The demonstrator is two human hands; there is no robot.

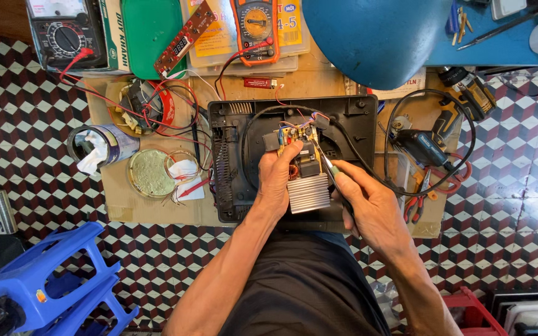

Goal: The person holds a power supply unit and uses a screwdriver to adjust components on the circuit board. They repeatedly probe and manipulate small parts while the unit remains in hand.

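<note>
The circuit board [303, 163] with its ribbed aluminium heat sink [309, 193] sits inside a black plastic appliance shell [231, 155], which lies open on a sheet of brown cardboard [126, 205] spread over a floor of red, black and white cube-pattern tiles. The left hand [275, 180] is closed over the board's left edge, fingers curled along the side and the thumb pressed near the top by the components, so the board lies directly under and between its fingers. The right hand [368, 202] is wrapped tight around a screwdriver [331, 168] with a green-tipped handle, held like a pen, its thin shaft slanting up and left so the tip meets the board's upper part just beside the left thumb. A black cable [356, 162] loops from the board across the shell's right half and passes close under the right hand. To the left lie a round tin lid [149, 173], a can stuffed with paper [98, 146], and a tangle of red and black leads. Above stand an orange multimeter [256, 28] and a black analogue meter [63, 34]. A blue lamp shade [375, 37] hangs over the shell's top right corner, and red-handled pliers [415, 205] and a cordless drill [462, 102] lie to the right.
</note>
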